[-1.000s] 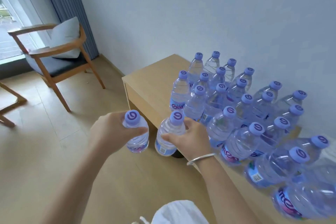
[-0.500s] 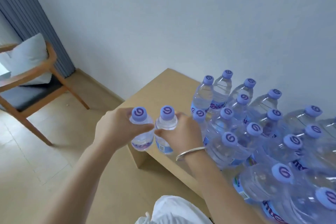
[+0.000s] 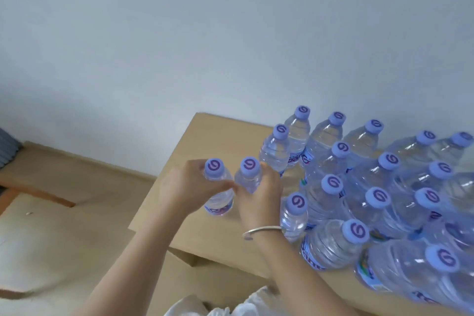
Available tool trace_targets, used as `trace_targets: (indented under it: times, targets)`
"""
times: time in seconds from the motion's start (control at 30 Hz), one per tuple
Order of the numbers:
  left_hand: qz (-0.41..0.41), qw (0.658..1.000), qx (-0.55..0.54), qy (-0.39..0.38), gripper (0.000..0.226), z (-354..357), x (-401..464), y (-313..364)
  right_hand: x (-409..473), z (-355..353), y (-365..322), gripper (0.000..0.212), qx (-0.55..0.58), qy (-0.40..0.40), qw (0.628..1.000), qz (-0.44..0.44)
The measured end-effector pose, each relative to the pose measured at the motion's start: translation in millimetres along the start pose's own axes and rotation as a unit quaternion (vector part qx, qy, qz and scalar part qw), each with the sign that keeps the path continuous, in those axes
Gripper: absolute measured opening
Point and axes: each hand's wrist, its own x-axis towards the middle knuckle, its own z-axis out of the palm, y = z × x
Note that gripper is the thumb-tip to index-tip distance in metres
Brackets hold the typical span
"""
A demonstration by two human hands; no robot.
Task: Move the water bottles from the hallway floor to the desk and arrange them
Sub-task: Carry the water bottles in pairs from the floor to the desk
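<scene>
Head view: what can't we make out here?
- Bottle in the right hand: its lower body and base are hidden by the hand, so contact with the desk cannot be told.
- Bottle in the left hand: its far side is covered by the fingers.
- Bottles on the desk: the group is cut off by the right edge, so no count.
- Labels: blurred, brand unreadable.

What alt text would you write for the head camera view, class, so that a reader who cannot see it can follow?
Two hands each grip a purple-capped water bottle above a wooden desk: left hand, left bottle; right hand, right bottle. Many upright bottles crowd the desk's right side against a pale wall.
</scene>
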Motion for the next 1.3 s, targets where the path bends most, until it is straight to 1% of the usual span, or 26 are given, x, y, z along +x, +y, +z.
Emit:
trace_targets:
  times: [0.13, 0.23, 0.3, 0.4, 0.47, 0.53, 0.6, 0.67, 0.7, 0.73, 0.77, 0.83, 0.87, 0.9, 0.97, 1.07, 1.2, 1.3]
  targets:
    - [0.072, 0.995, 0.008, -0.062, 0.050, -1, 25, 8, 7, 8, -1, 0.043, 0.002, 0.077, 0.996, 0.049]
    - [0.105, 0.988, 0.014, -0.112, 0.038, -1, 38, 7, 12, 16, -3, 0.038, 0.007, 0.136, 0.986, 0.094]
    - [0.115, 0.985, 0.012, -0.129, 0.037, 1, 45, 4, 14, 20, -5, 0.036, 0.006, 0.162, 0.981, 0.106]
    - [0.118, 0.981, -0.009, -0.153, 0.031, 4, 55, 1, 15, 23, -8, 0.044, -0.001, 0.185, 0.976, 0.119]
    - [0.136, 0.977, 0.000, -0.162, 0.028, 6, 60, 0, 15, 22, -9, 0.052, -0.002, 0.204, 0.972, 0.115]
    - [0.165, 0.972, 0.026, -0.164, 0.026, 6, 62, -2, 12, 19, -10, 0.066, -0.005, 0.198, 0.974, 0.114]
    - [0.177, 0.970, 0.030, -0.165, 0.027, 6, 61, -8, 4, 18, -10, 0.079, -0.023, 0.168, 0.979, 0.111]
    - [0.147, 0.974, 0.018, -0.172, 0.034, 10, 59, -15, -6, 19, -11, 0.083, -0.047, 0.146, 0.984, 0.095]
    - [0.123, 0.975, 0.031, -0.184, 0.038, 11, 58, -18, -12, 22, -12, 0.083, -0.056, 0.138, 0.986, 0.081]
    - [0.110, 0.969, 0.071, -0.211, 0.040, 14, 54, -22, -18, 24, -13, 0.082, -0.063, 0.134, 0.987, 0.065]
    - [0.117, 0.953, 0.129, -0.246, 0.039, 17, 50, -26, -25, 27, -14, 0.079, -0.068, 0.134, 0.987, 0.049]
    - [0.155, 0.913, 0.219, -0.306, 0.041, 24, 40, -32, -38, 28, -16, 0.072, -0.063, 0.137, 0.988, 0.016]
    - [0.168, 0.898, 0.237, -0.329, 0.046, 26, 35, -33, -45, 26, -17, 0.066, -0.055, 0.138, 0.989, 0.005]
    - [0.174, 0.889, 0.241, -0.348, 0.050, 28, 29, -32, -53, 23, -18, 0.059, -0.047, 0.134, 0.990, 0.000]
    - [0.187, 0.875, 0.240, -0.378, 0.045, 30, 13, -23, -68, 13, -15, 0.045, -0.051, 0.121, 0.991, 0.000]
    - [0.246, 0.854, 0.213, -0.405, 0.045, 36, -11, -3, -92, -12, -6, 0.035, -0.072, 0.120, 0.990, 0.020]
    - [0.320, 0.852, 0.178, -0.375, 0.047, 50, -51, 25, -125, -68, 12, 0.035, -0.132, 0.123, 0.979, 0.096]
    - [0.354, 0.843, 0.162, -0.371, 0.052, 69, -88, 52, -155, -123, 27, 0.028, -0.167, 0.169, 0.962, 0.136]
